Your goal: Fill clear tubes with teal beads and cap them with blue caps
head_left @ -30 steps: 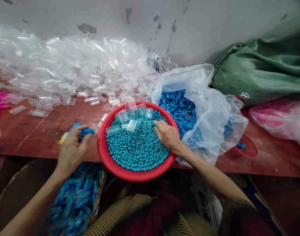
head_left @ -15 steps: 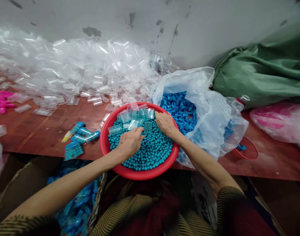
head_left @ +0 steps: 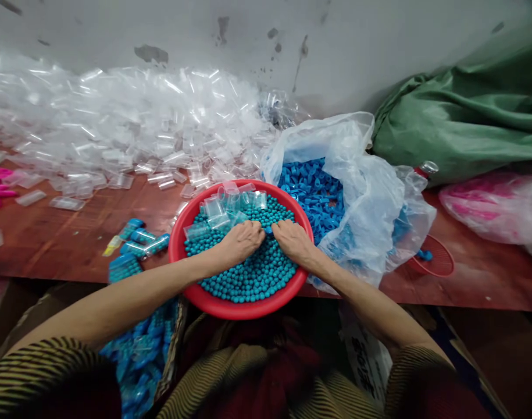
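A red basin (head_left: 240, 311) full of turquoise beads (head_left: 252, 285) stands at the table's front edge. Several clear plastic tubes (head_left: 217, 209) lie on the beads at its back left. My left hand (head_left: 243, 240) is closed over the middle of the beads, its fingers curled under; what they hold is hidden. Facing it closely, my right hand (head_left: 292, 238) is closed too, thumb and fingers pinched at a small blue plastic piece (head_left: 268, 230) that shows between both hands' fingertips. Both hands are low over the beads.
A heap of clear tubes (head_left: 130, 122) lies along the wall. Right of the basin, an open plastic bag (head_left: 370, 198) holds blue pieces (head_left: 311, 192). Filled tubes (head_left: 143, 241) lie left, above a box of blue-filled tubes (head_left: 139, 361). A red basket (head_left: 442, 256) and green sack (head_left: 461, 122) are right.
My right hand has come down and inward from the basin's back right. My left hand has shifted slightly right over the beads, and the fingertips now meet around a blue piece.
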Demonstrator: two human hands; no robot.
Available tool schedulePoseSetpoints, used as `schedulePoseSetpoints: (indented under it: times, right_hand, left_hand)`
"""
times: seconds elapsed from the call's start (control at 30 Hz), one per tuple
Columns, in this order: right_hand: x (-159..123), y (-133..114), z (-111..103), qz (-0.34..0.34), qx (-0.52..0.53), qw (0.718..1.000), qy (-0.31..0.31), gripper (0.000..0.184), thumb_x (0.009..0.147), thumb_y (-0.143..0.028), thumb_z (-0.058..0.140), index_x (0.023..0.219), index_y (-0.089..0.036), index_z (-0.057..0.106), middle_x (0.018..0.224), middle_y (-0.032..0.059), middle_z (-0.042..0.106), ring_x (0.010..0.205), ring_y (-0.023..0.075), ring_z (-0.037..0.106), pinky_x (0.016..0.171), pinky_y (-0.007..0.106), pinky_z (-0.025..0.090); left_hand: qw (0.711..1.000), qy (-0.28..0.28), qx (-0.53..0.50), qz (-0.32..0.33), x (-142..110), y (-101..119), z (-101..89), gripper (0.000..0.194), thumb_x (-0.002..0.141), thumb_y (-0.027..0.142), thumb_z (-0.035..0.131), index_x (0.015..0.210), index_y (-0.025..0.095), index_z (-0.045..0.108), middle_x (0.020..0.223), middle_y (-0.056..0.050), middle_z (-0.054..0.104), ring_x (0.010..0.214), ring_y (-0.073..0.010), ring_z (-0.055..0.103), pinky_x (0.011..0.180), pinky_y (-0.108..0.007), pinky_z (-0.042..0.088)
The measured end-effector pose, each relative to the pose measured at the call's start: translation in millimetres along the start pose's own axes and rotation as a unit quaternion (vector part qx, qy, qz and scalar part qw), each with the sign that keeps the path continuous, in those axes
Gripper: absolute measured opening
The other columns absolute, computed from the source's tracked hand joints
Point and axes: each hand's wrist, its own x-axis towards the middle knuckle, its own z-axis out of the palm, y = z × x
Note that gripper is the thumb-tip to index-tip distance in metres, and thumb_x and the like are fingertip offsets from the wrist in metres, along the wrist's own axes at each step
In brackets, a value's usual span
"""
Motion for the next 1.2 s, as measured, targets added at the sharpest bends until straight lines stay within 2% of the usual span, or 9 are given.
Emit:
schedulePoseSetpoints:
  times: [0.13,0.27,0.4,0.57,0.7,0.83,1.03,1.13,1.2]
  right_hand:
    - [3.8,8.1,-4.7,0.017,0.016,1.0,0.005,0.029,0.092,-0.012,0.026,0.104,-0.015,0.052,0.095,0.01,0.063,0.081,0.0227,0.061,0.06,0.03,0.039]
    - [4.5,15.1,-5.3,0.028,0.035,0.999,-0.007,0.028,0.092,-0.014,0.027,0.105,-0.015,0.051,0.096,0.0094,0.065,0.082,0.0219,0.063,0.061,0.029,0.04]
    - [4.4,9.3,-1.7,0.046,0.037,0.998,-0.038,0.029,0.091,-0.015,0.028,0.104,-0.014,0.055,0.095,0.0123,0.067,0.085,0.024,0.064,0.065,0.029,0.042]
    - [8.5,2.9,4.6,0.076,0.093,0.993,-0.019,0.03,0.092,-0.019,0.03,0.107,-0.014,0.056,0.096,0.0132,0.068,0.086,0.0247,0.065,0.068,0.03,0.044]
    - [11.7,14.0,8.0,0.079,0.229,0.97,0.025,0.028,0.093,-0.026,0.036,0.105,-0.015,0.06,0.1,0.0105,0.069,0.094,0.0215,0.063,0.078,0.028,0.043]
    - [12.0,20.9,9.8,0.066,0.348,0.932,0.075,0.022,0.089,-0.024,0.045,0.102,-0.016,0.062,0.095,0.0062,0.069,0.087,0.017,0.063,0.078,0.025,0.043]
    - [11.2,15.3,13.2,0.057,0.398,0.903,0.154,0.03,0.091,-0.02,0.039,0.115,-0.017,0.058,0.106,0.0056,0.067,0.095,0.0159,0.061,0.086,0.028,0.044]
    - [10.3,12.3,13.5,0.067,0.358,0.92,0.145,0.041,0.09,-0.019,0.041,0.131,-0.016,0.044,0.105,0.0068,0.065,0.092,0.0167,0.06,0.084,0.029,0.045]
    - [8.4,8.8,12.2,0.072,0.278,0.948,0.138,0.038,0.09,-0.019,0.04,0.127,-0.012,0.047,0.107,0.0107,0.063,0.099,0.0201,0.056,0.085,0.031,0.043]
  left_hand:
    - [0.988,-0.054,-0.132,-0.057,-8.9,13.8,7.9,0.029,0.089,0.013,0.029,0.098,0.008,0.056,0.098,-0.018,0.057,0.086,-0.025,0.056,0.069,-0.037,0.045]
    - [0.926,-0.098,-0.334,-0.148,-5.7,20.2,8.0,0.021,0.083,0.009,0.038,0.089,0.011,0.058,0.095,-0.017,0.059,0.09,-0.0261,0.057,0.082,-0.042,0.042]
    - [0.872,-0.103,-0.432,-0.207,19.6,13.6,11.5,0.009,0.069,0.005,0.054,0.069,0.014,0.055,0.075,-0.01,0.06,0.086,-0.0258,0.059,0.08,-0.036,0.043]
    - [0.73,-0.116,-0.624,-0.255,37.1,2.5,21.8,0.015,0.072,0.019,0.059,0.06,0.017,0.049,0.052,0.001,0.049,0.057,-0.0156,0.055,0.059,-0.027,0.045]
    - [0.59,-0.096,-0.762,-0.251,25.3,-1.8,21.2,0.01,0.075,0.023,0.058,0.073,0.016,0.052,0.063,0.001,0.056,0.059,-0.0108,0.055,0.063,-0.025,0.047]
    - [0.494,-0.076,-0.829,-0.253,18.1,-4.8,18.6,0.015,0.068,0.021,0.067,0.076,0.015,0.055,0.067,0.001,0.058,0.061,-0.0095,0.055,0.067,-0.025,0.047]
    - [0.445,-0.046,-0.856,-0.26,13.8,-7.0,19.4,0.015,0.065,0.02,0.071,0.071,0.014,0.058,0.064,0.001,0.057,0.06,-0.0088,0.052,0.065,-0.023,0.042]
    - [0.444,-0.034,-0.858,-0.257,6.6,-7.1,17.1,0.018,0.063,0.024,0.072,0.068,0.013,0.058,0.062,0.001,0.056,0.058,-0.0091,0.05,0.063,-0.024,0.04]
    - [0.453,-0.021,-0.854,-0.255,0.1,-6.3,14.6,0.021,0.063,0.027,0.072,0.069,0.013,0.058,0.062,0.002,0.056,0.058,-0.0089,0.049,0.062,-0.023,0.039]
